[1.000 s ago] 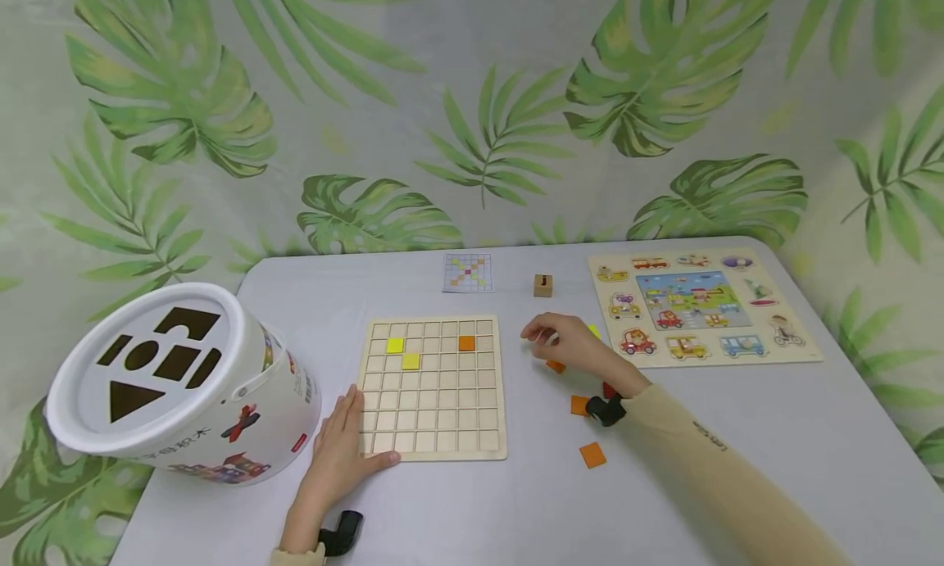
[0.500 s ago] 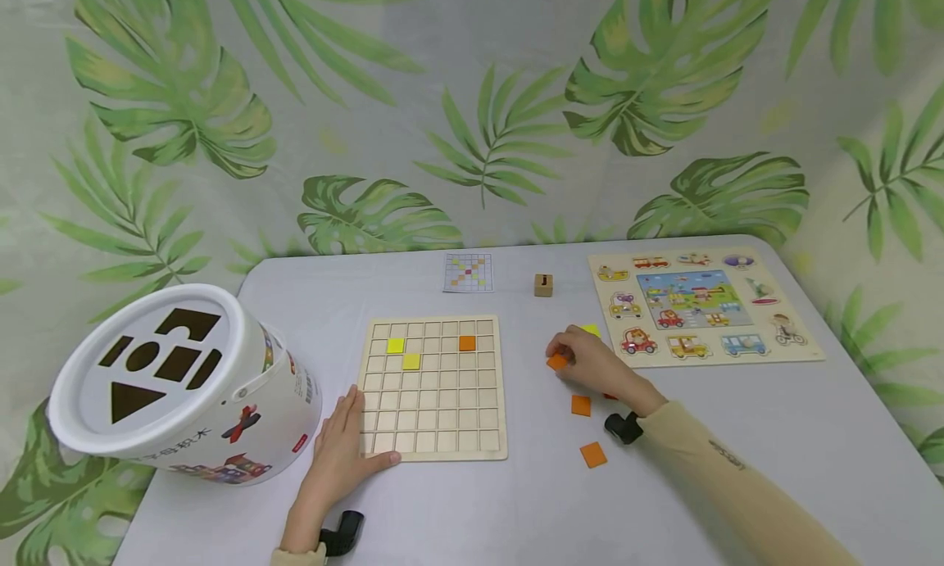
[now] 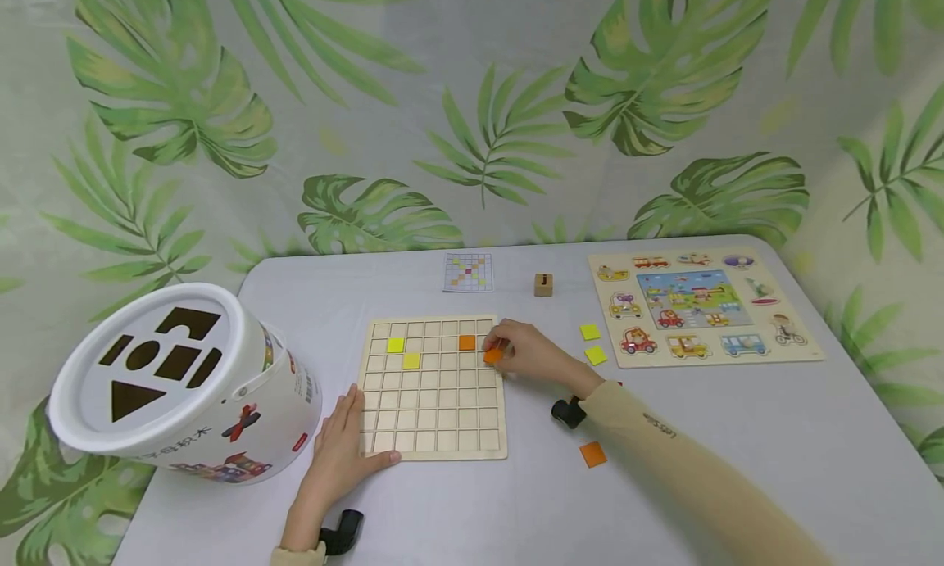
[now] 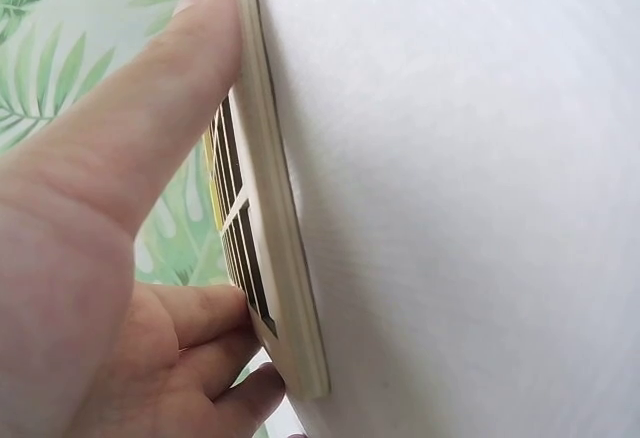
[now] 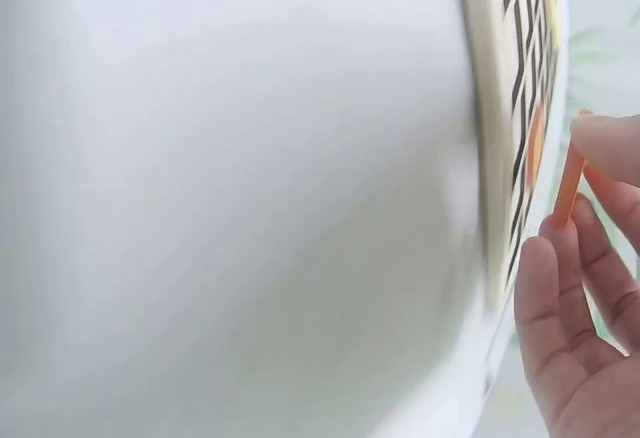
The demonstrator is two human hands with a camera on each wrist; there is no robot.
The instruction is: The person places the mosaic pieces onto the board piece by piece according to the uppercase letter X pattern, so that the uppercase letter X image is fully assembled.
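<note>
In the head view a wooden grid board lies on the table, with two yellow tiles and an orange tile set in its cells. My left hand rests on the board's lower left corner, fingers straight along the left edge and thumb on the front edge. Over the board's right edge, my right hand pinches another orange tile between thumb and fingers. The right wrist view shows that orange tile on edge in the fingertips, apart from the board.
Loose yellow tiles and an orange tile lie right of the board. Behind it are a coloured pattern card and a wooden letter cube. A white bucket stands left, a vehicle picture puzzle right.
My right hand reached to the orange tile right of the board, picked it up and carried it left to the board's right edge. The left hand has stayed in place.
</note>
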